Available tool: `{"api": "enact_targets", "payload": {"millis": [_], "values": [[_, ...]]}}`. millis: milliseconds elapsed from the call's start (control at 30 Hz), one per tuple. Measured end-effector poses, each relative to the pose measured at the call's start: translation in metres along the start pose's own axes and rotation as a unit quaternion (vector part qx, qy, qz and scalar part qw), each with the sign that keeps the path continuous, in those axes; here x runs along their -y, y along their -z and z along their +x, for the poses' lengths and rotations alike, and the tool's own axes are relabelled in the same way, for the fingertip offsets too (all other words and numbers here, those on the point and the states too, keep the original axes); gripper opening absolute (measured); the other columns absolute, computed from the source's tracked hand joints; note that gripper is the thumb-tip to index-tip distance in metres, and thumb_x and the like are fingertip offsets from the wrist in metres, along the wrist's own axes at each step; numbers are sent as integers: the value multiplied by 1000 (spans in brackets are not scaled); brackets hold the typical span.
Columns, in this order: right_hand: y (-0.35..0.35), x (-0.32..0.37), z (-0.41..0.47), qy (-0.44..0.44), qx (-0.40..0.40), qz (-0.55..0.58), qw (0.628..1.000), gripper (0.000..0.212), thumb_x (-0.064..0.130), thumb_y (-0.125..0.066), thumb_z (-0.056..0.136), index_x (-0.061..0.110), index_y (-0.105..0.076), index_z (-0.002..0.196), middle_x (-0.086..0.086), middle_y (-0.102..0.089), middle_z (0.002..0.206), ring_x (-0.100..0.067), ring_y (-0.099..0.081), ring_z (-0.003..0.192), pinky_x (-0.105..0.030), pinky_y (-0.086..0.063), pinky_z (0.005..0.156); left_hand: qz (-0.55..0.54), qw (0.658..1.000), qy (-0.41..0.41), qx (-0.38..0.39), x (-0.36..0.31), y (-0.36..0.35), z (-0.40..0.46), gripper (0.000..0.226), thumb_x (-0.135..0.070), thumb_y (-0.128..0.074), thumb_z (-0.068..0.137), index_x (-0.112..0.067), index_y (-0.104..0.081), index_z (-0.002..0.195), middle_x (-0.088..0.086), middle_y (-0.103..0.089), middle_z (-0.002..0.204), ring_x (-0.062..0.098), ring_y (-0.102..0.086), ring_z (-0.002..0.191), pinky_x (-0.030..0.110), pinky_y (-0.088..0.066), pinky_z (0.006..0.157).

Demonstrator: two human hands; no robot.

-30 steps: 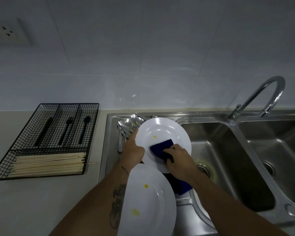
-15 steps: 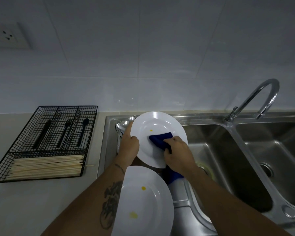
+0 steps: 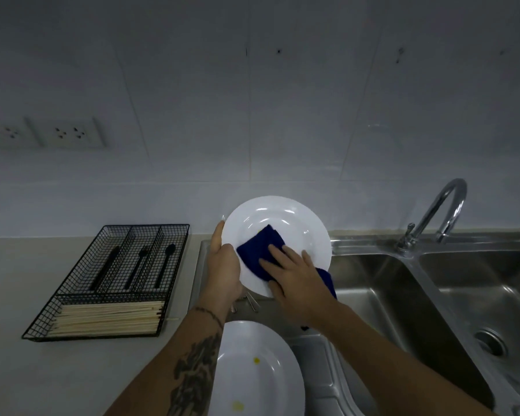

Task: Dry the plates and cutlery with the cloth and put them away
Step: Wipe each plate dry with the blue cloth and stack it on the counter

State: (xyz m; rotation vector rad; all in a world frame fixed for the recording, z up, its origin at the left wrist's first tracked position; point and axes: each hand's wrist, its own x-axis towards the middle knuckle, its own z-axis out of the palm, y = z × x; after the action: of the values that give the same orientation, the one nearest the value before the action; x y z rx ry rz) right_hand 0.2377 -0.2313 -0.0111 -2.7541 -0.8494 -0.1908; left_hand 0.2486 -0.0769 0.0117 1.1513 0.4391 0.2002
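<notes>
My left hand point(image 3: 224, 265) grips the left rim of a white plate point(image 3: 285, 217), thumb on its face, holding it tilted up over the draining board at the left of the sink point(image 3: 403, 295). My right hand point(image 3: 294, 274) lies flat on the blue cloth point(image 3: 260, 247), fingers point(image 3: 278, 253) straight and slightly spread, pressing it against the plate's face. A second white plate point(image 3: 258, 373) with yellow spots lies below, near my left forearm. Cutlery point(image 3: 252, 301) peeks out beneath the raised plate. On the surface point(image 3: 27, 379) to the left stands a black wire tray point(image 3: 114, 283) holding dark utensils and chopsticks.
</notes>
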Motion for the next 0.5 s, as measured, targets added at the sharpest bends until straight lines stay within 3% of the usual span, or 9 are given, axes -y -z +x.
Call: {"api": "enact_targets", "payload": {"millis": [133, 200, 300, 400, 500], "values": [[11, -16, -11, -32, 15, -119, 992, 56, 41, -29, 91, 24, -51, 140, -8, -47, 148, -37, -42, 135, -65, -22, 109, 21, 1000, 0, -8, -7, 7, -19, 61, 2, -31, 94, -36, -53, 135, 2, -66, 118, 25, -64, 102, 37, -60, 69], [16, -21, -12, -79, 27, -120, 989, 61, 41, -22, 94, 21, -36, 150, -8, -31, 157, -36, -25, 144, -62, -13, 114, 46, 999, -2, -4, -9, 7, -31, 61, 2, -32, 94, -39, -55, 133, -1, -66, 115, 24, -65, 99, 31, -59, 61], [19, -19, -5, -112, 32, -68, 991, 60, 37, -19, 100, 17, -10, 156, -6, -6, 164, -33, -2, 149, -53, -3, 119, 64, 998, -14, 5, -14, 7, -43, 61, 0, -32, 95, -42, -56, 131, -4, -66, 114, 21, -65, 96, 30, -58, 61], [19, 2, -5, -60, 44, -17, 997, 62, 37, -22, 100, 15, -6, 156, -6, 1, 164, -31, 4, 150, -47, -4, 122, 68, 997, -22, 4, -19, 11, -49, 60, 1, -32, 93, -41, -59, 127, 0, -66, 116, 24, -66, 99, 39, -60, 74], [23, 33, -20, 39, 61, -8, 997, 67, 39, -26, 95, 15, -13, 155, -5, -4, 164, -30, 1, 149, -45, -8, 121, 39, 999, -21, -5, -25, 18, -52, 61, 4, -34, 92, -35, -59, 132, 6, -68, 115, 30, -66, 103, 44, -58, 85]]}}
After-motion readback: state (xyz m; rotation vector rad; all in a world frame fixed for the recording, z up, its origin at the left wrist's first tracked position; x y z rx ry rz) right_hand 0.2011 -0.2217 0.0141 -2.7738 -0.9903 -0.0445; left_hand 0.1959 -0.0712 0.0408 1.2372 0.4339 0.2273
